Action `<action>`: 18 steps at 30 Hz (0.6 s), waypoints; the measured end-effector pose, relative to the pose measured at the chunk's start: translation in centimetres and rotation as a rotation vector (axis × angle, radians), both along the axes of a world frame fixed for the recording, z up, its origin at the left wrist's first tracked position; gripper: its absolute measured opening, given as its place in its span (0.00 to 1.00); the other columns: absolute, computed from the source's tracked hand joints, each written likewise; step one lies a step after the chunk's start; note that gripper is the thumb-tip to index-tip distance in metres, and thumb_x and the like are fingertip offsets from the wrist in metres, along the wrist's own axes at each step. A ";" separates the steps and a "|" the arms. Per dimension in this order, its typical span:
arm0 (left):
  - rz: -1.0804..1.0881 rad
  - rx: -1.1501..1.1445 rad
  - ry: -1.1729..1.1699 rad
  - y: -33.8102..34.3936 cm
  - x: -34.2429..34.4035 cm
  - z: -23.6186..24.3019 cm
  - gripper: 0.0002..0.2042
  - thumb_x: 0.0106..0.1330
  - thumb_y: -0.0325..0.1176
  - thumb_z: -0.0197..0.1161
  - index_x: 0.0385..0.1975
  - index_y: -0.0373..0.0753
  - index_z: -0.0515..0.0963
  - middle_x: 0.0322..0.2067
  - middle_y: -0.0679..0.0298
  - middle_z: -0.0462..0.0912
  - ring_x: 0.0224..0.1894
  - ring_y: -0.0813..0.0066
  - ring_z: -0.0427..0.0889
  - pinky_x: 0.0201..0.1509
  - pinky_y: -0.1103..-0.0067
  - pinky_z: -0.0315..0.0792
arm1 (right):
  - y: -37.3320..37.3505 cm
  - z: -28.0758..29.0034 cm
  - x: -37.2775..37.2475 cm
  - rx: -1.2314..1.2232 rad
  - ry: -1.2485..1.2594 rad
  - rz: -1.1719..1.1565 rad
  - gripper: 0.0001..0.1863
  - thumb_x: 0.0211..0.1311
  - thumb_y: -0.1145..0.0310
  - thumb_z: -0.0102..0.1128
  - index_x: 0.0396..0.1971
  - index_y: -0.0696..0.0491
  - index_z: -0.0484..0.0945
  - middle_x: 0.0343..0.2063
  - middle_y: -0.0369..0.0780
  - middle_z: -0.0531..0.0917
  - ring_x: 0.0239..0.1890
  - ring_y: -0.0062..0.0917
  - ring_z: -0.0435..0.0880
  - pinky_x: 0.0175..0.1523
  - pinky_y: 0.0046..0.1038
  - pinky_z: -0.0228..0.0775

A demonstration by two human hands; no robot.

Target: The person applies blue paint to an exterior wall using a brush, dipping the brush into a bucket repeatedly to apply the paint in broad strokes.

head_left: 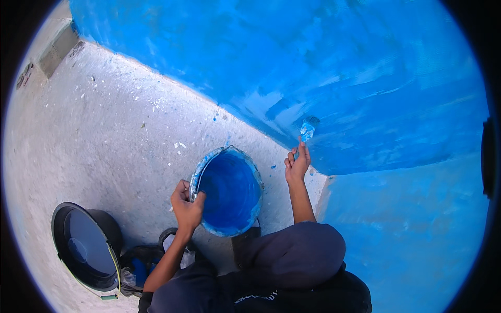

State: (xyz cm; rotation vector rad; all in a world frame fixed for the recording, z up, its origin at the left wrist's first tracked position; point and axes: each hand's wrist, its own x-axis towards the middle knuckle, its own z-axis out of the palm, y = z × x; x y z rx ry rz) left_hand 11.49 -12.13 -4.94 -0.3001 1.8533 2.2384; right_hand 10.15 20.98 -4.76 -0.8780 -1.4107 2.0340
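Note:
My left hand (188, 205) is closed on the rim and wire handle of a paint bucket (255, 214). Blue paint coats the bucket's inside, and its rim is crusted with pale blue and white smears. In my right hand (297, 163) is a paintbrush (307, 131), gripped by its handle with the bristles pointing away from me. The bristles are against or just over the blue wall (365, 104), close to its lower edge; I cannot tell whether they touch. Paler, streaky patches show on the wall left of the brush.
A black bucket (59, 235) with cloudy liquid and a yellowish handle stands at lower left. Beside it lies a dark plastic bag (136, 263). White flecks and blue drops dot the grey floor (130, 135). Another lighter blue wall (396, 224) rises at right. A concrete block (59, 48) sits far left.

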 end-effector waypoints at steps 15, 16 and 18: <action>0.058 -0.044 -0.005 -1.3 0.7 -0.7 0.08 0.55 0.22 0.60 0.25 0.39 0.67 0.14 0.75 0.70 0.16 0.93 0.61 0.20 0.87 0.52 | -1.1 8.4 -0.8 0.060 0.007 0.085 0.22 0.74 0.62 0.47 0.62 0.59 0.67 0.23 0.31 0.70 0.15 0.12 0.58 0.21 0.19 0.52; 0.056 -0.045 -0.004 -1.1 0.7 -0.7 0.08 0.55 0.22 0.60 0.25 0.39 0.67 0.14 0.75 0.70 0.16 0.93 0.61 0.20 0.87 0.52 | -1.7 8.7 -0.7 0.130 0.052 0.077 0.23 0.75 0.62 0.47 0.62 0.58 0.66 0.23 0.31 0.70 0.15 0.12 0.58 0.20 0.19 0.52; 0.056 -0.047 -0.002 -0.7 0.7 -0.9 0.08 0.55 0.22 0.61 0.26 0.39 0.68 0.14 0.75 0.70 0.16 0.93 0.62 0.20 0.87 0.52 | -2.0 8.0 -0.7 0.196 0.095 0.072 0.23 0.75 0.61 0.47 0.63 0.58 0.66 0.23 0.30 0.70 0.14 0.12 0.57 0.20 0.19 0.51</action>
